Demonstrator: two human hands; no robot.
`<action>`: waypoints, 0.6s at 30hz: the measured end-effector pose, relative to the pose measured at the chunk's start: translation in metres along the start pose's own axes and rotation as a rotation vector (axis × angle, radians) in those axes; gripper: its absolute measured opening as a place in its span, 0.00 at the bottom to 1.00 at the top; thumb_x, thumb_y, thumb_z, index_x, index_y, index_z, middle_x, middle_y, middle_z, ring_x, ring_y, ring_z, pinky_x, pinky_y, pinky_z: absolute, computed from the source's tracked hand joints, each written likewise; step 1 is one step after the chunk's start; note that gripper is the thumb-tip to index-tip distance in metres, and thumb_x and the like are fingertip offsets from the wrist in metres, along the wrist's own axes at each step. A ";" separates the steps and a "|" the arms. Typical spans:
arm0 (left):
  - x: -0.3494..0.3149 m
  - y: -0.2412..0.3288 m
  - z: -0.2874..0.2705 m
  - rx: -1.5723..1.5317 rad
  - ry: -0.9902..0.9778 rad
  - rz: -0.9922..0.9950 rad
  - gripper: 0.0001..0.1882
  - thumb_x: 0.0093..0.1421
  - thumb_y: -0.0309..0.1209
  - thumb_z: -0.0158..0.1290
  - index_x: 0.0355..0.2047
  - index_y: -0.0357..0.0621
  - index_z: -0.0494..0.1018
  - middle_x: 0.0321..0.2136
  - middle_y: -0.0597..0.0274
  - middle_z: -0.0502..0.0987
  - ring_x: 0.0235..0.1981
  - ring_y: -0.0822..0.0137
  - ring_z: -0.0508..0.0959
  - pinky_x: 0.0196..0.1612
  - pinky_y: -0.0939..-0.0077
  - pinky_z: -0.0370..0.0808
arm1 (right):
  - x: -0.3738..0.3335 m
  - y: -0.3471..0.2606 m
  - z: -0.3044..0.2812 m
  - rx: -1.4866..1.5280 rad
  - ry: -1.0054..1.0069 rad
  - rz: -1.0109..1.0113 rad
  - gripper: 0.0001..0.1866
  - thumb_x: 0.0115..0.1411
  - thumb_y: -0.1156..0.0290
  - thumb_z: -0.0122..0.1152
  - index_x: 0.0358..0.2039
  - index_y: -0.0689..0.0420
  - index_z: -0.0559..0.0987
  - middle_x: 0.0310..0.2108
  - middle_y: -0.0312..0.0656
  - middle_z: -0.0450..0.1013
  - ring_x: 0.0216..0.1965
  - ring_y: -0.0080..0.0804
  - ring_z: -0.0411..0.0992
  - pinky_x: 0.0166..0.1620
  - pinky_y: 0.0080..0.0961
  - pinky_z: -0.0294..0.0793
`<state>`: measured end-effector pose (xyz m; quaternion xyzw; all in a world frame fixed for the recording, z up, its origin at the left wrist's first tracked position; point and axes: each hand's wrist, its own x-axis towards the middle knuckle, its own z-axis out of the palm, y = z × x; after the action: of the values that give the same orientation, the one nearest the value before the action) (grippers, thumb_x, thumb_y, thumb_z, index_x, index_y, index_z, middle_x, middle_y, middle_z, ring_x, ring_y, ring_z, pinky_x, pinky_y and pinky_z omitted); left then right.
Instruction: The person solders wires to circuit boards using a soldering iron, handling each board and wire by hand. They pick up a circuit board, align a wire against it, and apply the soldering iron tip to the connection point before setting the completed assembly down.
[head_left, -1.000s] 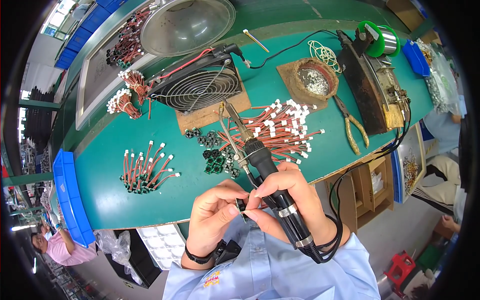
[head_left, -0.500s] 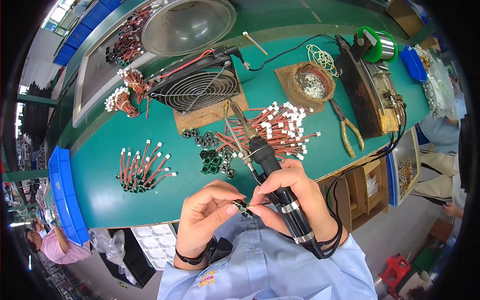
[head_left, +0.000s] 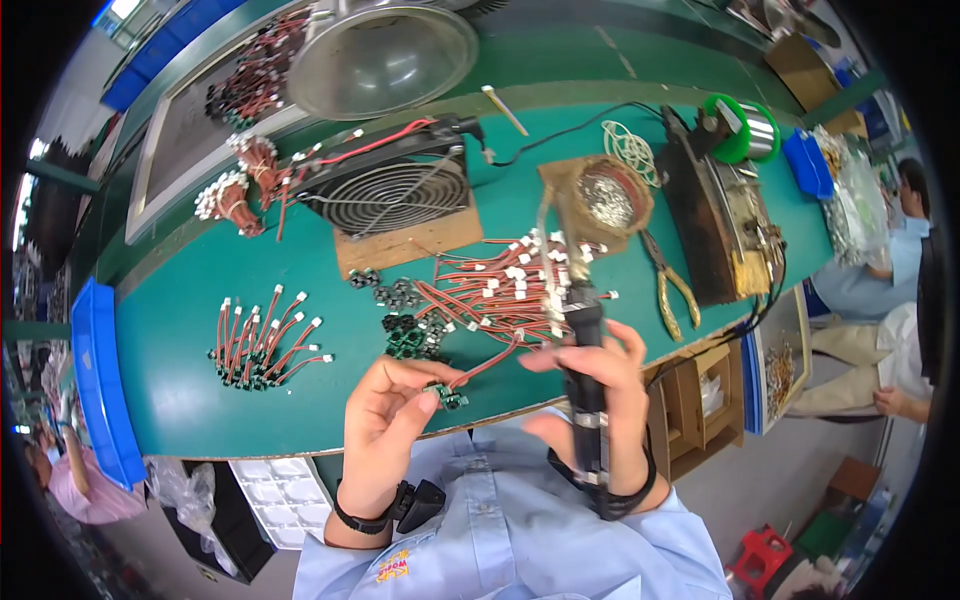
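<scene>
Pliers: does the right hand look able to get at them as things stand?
Probably not for a proper grip: the right hand holds the soldering iron, though the pliers lie uncovered nearby, to its right.

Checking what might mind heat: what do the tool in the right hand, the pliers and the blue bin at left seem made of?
Tool: black grip likely plastic, with a slight sheen; its shiny bands look metal. Pliers: probably steel, by the dull dark nose; yellowish handle covering unclear. Blue bin: likely plastic, by its even colour and smooth surface.
</scene>
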<state>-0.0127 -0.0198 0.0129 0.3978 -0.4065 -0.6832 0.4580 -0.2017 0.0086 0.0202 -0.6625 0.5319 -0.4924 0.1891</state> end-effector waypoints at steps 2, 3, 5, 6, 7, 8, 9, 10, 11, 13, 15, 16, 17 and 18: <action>0.003 -0.001 -0.005 0.033 0.043 0.009 0.06 0.57 0.26 0.50 0.31 0.39 0.65 0.36 0.50 0.75 0.35 0.69 0.73 0.42 0.76 0.68 | -0.012 0.002 -0.011 0.026 0.000 0.000 0.30 0.40 0.61 0.73 0.44 0.52 0.71 0.29 0.33 0.73 0.31 0.30 0.71 0.53 0.37 0.55; 0.003 -0.002 -0.008 0.050 0.067 0.012 0.05 0.57 0.25 0.49 0.31 0.39 0.65 0.36 0.50 0.75 0.35 0.70 0.73 0.41 0.77 0.68 | -0.021 0.005 -0.015 -0.014 0.016 -0.006 0.32 0.43 0.54 0.70 0.46 0.53 0.69 0.27 0.35 0.73 0.31 0.30 0.71 0.54 0.40 0.53; 0.005 -0.004 -0.011 0.039 0.097 0.036 0.05 0.57 0.25 0.49 0.32 0.39 0.65 0.36 0.50 0.76 0.35 0.71 0.73 0.40 0.78 0.68 | -0.030 0.006 -0.020 -0.048 0.017 -0.022 0.35 0.45 0.47 0.67 0.48 0.53 0.66 0.26 0.38 0.72 0.31 0.31 0.70 0.55 0.43 0.51; 0.006 -0.005 -0.012 0.033 0.105 0.052 0.04 0.57 0.24 0.49 0.32 0.39 0.65 0.36 0.50 0.76 0.34 0.72 0.73 0.39 0.79 0.68 | -0.031 0.004 -0.023 -0.077 -0.055 -0.062 0.34 0.44 0.49 0.68 0.47 0.53 0.68 0.26 0.38 0.72 0.30 0.31 0.70 0.55 0.44 0.51; 0.007 -0.005 -0.012 0.027 0.113 0.067 0.04 0.57 0.24 0.48 0.32 0.39 0.65 0.37 0.51 0.76 0.34 0.72 0.72 0.39 0.79 0.68 | -0.033 0.002 -0.026 -0.108 -0.126 -0.101 0.32 0.43 0.50 0.69 0.45 0.53 0.70 0.25 0.38 0.72 0.29 0.31 0.70 0.55 0.44 0.51; 0.007 -0.005 -0.011 0.022 0.126 0.072 0.04 0.57 0.24 0.48 0.32 0.39 0.65 0.37 0.51 0.76 0.34 0.72 0.72 0.39 0.79 0.68 | -0.033 0.001 -0.027 -0.139 -0.196 -0.141 0.31 0.42 0.51 0.70 0.44 0.53 0.71 0.25 0.38 0.72 0.28 0.31 0.69 0.54 0.44 0.52; 0.007 -0.005 -0.009 0.036 0.136 0.099 0.04 0.57 0.24 0.48 0.32 0.39 0.64 0.37 0.50 0.76 0.34 0.72 0.73 0.38 0.80 0.68 | -0.036 0.000 -0.025 -0.135 -0.206 -0.145 0.31 0.42 0.51 0.70 0.44 0.53 0.71 0.25 0.38 0.72 0.28 0.31 0.69 0.54 0.44 0.52; 0.007 -0.006 -0.008 0.051 0.145 0.126 0.04 0.57 0.23 0.48 0.32 0.39 0.64 0.37 0.50 0.76 0.34 0.72 0.73 0.38 0.80 0.69 | -0.038 -0.001 -0.022 -0.109 -0.198 -0.138 0.28 0.40 0.55 0.71 0.42 0.52 0.73 0.25 0.35 0.72 0.28 0.29 0.70 0.54 0.41 0.52; 0.006 -0.006 -0.008 0.068 0.152 0.152 0.04 0.58 0.23 0.48 0.32 0.39 0.64 0.37 0.50 0.76 0.34 0.72 0.73 0.38 0.80 0.69 | -0.040 -0.002 -0.019 -0.082 -0.190 -0.130 0.26 0.38 0.59 0.73 0.39 0.51 0.76 0.26 0.33 0.72 0.28 0.27 0.70 0.54 0.38 0.52; 0.005 -0.009 -0.011 0.044 0.133 0.155 0.04 0.58 0.22 0.47 0.33 0.39 0.64 0.38 0.49 0.75 0.37 0.71 0.73 0.40 0.78 0.69 | -0.041 -0.003 -0.016 -0.052 -0.187 -0.123 0.24 0.36 0.64 0.74 0.37 0.50 0.78 0.26 0.30 0.72 0.27 0.24 0.71 0.54 0.35 0.52; 0.005 -0.010 -0.013 -0.001 0.072 0.159 0.05 0.59 0.19 0.47 0.35 0.38 0.63 0.40 0.49 0.74 0.43 0.69 0.73 0.45 0.76 0.68 | -0.040 -0.003 -0.016 -0.032 -0.198 -0.131 0.23 0.36 0.66 0.73 0.36 0.49 0.78 0.26 0.30 0.72 0.27 0.24 0.71 0.53 0.35 0.53; 0.005 -0.010 -0.013 -0.001 0.076 0.160 0.05 0.59 0.19 0.47 0.35 0.38 0.63 0.40 0.49 0.74 0.43 0.69 0.73 0.45 0.76 0.68 | -0.040 -0.004 -0.016 -0.021 -0.202 -0.135 0.23 0.36 0.67 0.73 0.36 0.49 0.78 0.26 0.30 0.72 0.26 0.24 0.71 0.53 0.34 0.53; 0.004 -0.009 -0.013 -0.004 0.073 0.157 0.05 0.59 0.19 0.47 0.35 0.38 0.63 0.41 0.49 0.74 0.43 0.68 0.73 0.46 0.75 0.68 | -0.039 -0.005 -0.015 -0.019 -0.205 -0.136 0.23 0.36 0.67 0.73 0.36 0.49 0.78 0.26 0.30 0.72 0.26 0.24 0.71 0.53 0.34 0.53; 0.004 -0.009 -0.012 -0.006 0.070 0.155 0.05 0.59 0.19 0.47 0.35 0.38 0.63 0.41 0.49 0.74 0.43 0.68 0.73 0.46 0.75 0.68 | -0.039 -0.007 -0.015 -0.023 -0.210 -0.129 0.23 0.36 0.67 0.73 0.37 0.49 0.78 0.25 0.29 0.72 0.26 0.24 0.71 0.53 0.34 0.53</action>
<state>-0.0049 -0.0236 0.0000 0.3873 -0.4176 -0.6327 0.5247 -0.2093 0.0496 0.0146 -0.7453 0.4711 -0.4252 0.2044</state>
